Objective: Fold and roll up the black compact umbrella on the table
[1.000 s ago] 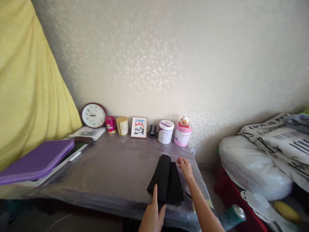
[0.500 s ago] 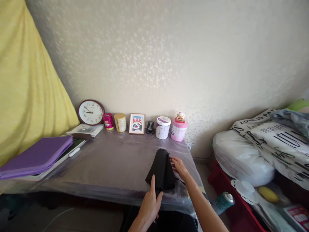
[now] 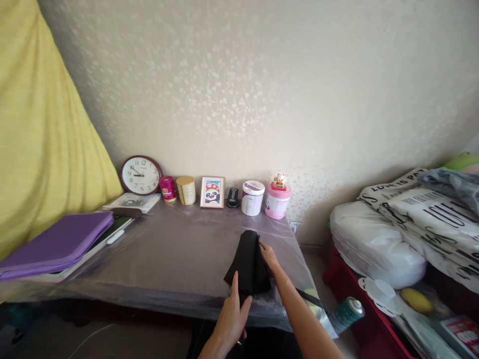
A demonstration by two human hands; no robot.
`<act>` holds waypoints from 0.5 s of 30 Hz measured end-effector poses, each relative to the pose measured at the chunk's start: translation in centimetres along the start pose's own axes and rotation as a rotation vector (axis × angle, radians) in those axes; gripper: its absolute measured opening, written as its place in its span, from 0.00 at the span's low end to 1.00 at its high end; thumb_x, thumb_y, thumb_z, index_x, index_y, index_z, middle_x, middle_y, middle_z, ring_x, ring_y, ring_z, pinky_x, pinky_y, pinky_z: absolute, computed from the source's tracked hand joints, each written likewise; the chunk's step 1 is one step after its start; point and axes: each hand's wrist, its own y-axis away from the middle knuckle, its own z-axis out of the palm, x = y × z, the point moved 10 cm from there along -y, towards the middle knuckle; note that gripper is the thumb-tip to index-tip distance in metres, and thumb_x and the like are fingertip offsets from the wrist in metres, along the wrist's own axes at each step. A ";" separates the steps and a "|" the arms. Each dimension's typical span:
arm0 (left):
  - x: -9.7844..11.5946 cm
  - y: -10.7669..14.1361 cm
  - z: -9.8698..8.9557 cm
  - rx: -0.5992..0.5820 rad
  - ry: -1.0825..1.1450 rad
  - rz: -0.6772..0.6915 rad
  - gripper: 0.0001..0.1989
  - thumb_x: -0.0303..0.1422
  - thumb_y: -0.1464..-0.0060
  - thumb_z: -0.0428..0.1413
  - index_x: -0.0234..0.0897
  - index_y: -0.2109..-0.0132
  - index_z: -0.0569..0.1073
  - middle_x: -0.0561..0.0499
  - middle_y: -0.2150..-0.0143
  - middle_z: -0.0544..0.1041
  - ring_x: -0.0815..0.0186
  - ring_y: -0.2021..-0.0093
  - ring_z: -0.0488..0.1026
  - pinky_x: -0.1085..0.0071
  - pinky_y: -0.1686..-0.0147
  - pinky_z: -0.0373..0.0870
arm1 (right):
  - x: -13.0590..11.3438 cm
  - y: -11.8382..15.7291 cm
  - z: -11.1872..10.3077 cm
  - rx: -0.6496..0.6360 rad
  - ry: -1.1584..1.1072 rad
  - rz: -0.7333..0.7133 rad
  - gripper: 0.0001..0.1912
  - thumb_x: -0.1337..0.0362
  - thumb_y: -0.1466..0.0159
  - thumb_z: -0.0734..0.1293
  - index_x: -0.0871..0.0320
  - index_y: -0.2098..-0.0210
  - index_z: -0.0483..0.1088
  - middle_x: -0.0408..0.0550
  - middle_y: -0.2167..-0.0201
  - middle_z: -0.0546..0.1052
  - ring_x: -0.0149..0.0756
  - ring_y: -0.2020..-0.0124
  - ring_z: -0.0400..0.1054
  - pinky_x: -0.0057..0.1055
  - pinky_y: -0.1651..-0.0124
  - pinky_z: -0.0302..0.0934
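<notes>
Black folded bundle held at the counter's near edge

Along the wall beyond the bundle, well apart from it, stand a clock, a magenta can, a yellow-lidded jar, a framed panda picture, a white tub and a pink tub topped by a figurine. A purple folder lies at far left; a spray can is beyond the right edge.

The bundle is over the counter's front right. The left hand is closed around its narrow near end, index finger extended along it. The right hand has bent fingers against its right edge; whether they pinch it I cannot tell.

A second ago the right hand was apart from the bundle, whose right flap was spread wider.
</notes>
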 end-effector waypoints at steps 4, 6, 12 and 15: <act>-0.1 0.0 -0.1 0.039 -0.156 -0.048 0.34 0.38 0.42 0.39 0.39 0.39 0.24 0.46 0.64 0.74 0.74 0.87 0.65 0.77 0.85 0.61 | -0.3 0.1 0.6 0.089 0.154 -0.004 0.16 0.62 0.40 0.53 0.59 0.69 0.71 0.51 0.68 0.76 0.39 0.61 0.69 0.32 0.59 0.60; 0.2 -0.1 -0.2 0.078 -0.298 -0.049 0.34 0.36 0.42 0.40 0.36 0.38 0.26 0.45 0.64 0.74 0.72 0.83 0.68 0.75 0.78 0.64 | -0.6 0.4 1.1 0.131 0.221 -0.010 0.16 0.63 0.39 0.52 0.59 0.67 0.70 0.55 0.65 0.75 0.40 0.58 0.68 0.32 0.56 0.58; 1.1 0.0 0.3 0.120 -0.621 -0.041 0.34 0.32 0.43 0.41 0.30 0.38 0.30 0.40 0.60 0.74 0.58 0.61 0.72 0.68 0.65 0.63 | -2.0 1.6 2.6 0.209 0.360 -0.013 0.20 0.63 0.38 0.50 0.66 0.56 0.65 0.64 0.59 0.71 0.46 0.53 0.65 0.37 0.53 0.57; 1.1 0.1 0.7 0.088 -0.693 -0.086 0.33 0.31 0.43 0.40 0.29 0.38 0.30 0.37 0.59 0.73 0.57 0.60 0.72 0.67 0.64 0.63 | -2.9 2.3 3.0 0.232 0.407 0.012 0.27 0.60 0.38 0.51 0.76 0.48 0.57 0.71 0.56 0.68 0.51 0.53 0.63 0.40 0.53 0.56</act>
